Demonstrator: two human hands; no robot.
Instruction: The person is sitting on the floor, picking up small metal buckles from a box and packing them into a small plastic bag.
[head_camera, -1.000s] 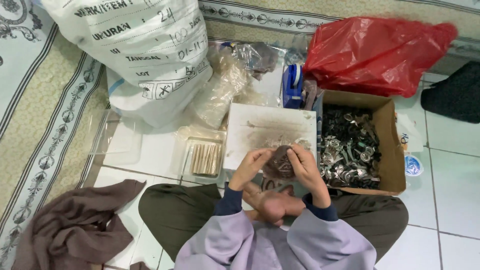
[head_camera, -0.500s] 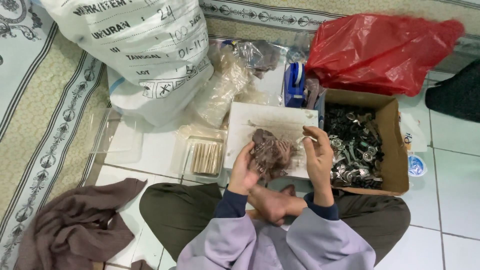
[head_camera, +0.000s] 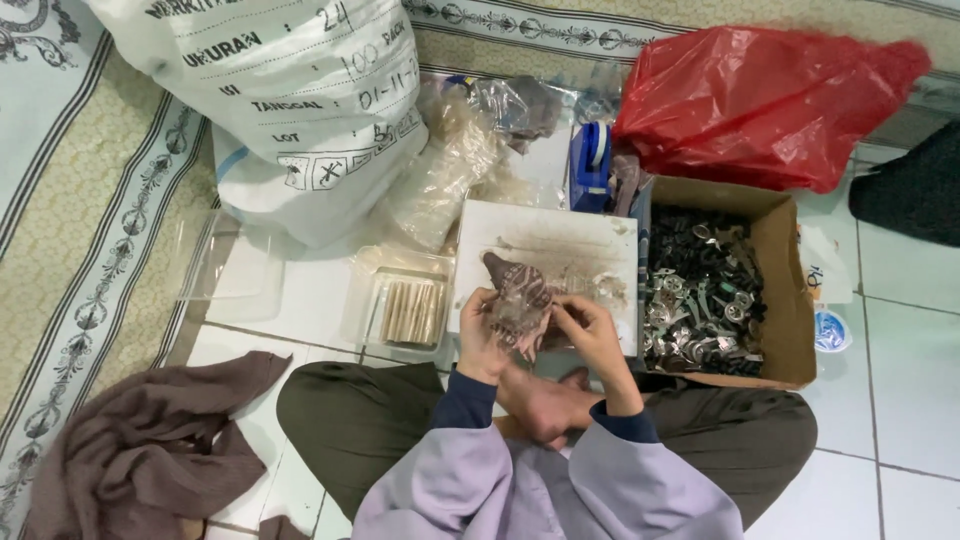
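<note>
I sit cross-legged on a white tiled floor. My left hand grips a small clear plastic bag filled with dark brownish pieces, held over the near edge of a white flat board. My right hand pinches the bag's right side with its fingertips. Both hands are close together just above my lap. To the right stands an open cardboard box full of small metal and black parts.
A clear plastic tray with tan sticks lies left of the board. Behind are a large white printed sack, clear bags, a blue tape dispenser and a red plastic bag. A brown cloth lies at lower left.
The bag was between both hands, then my right hand drew away toward the box; now it has returned and pinches the bag's right side while my left hand keeps holding it.
</note>
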